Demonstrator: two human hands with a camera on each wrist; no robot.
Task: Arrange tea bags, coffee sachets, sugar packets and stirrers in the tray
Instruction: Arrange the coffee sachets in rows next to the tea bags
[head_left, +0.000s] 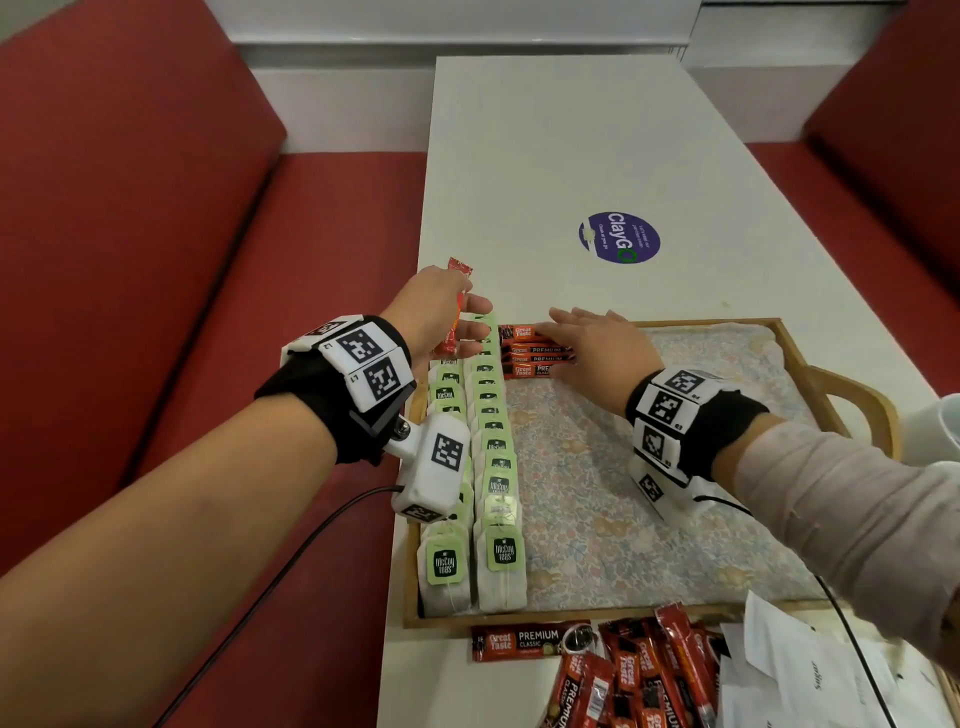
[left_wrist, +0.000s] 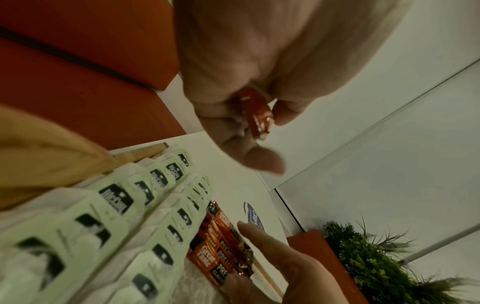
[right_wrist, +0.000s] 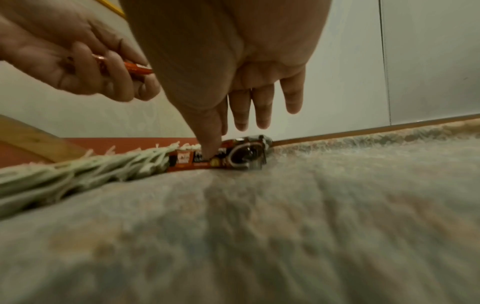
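Head view: wooden tray (head_left: 789, 338) on white table (head_left: 545, 156), two rows of tea bags (head_left: 493, 467) along its left side. Left hand (head_left: 436, 312) grips a red sachet (head_left: 457, 306) above the tray's far-left corner. Right hand (head_left: 597, 348), fingers straight, rests on coffee sachets (head_left: 530, 358) stacked at the far edge. Loose sachets (head_left: 639, 675) lie near the tray's close rim.

Left wrist view: fingers curl round the red sachet; a potted plant (left_wrist: 376, 257) shows only here.

Right wrist view: only here, one fingertip (right_wrist: 210, 150) presses the stack; floral cloth (right_wrist: 259, 226) lines the tray.
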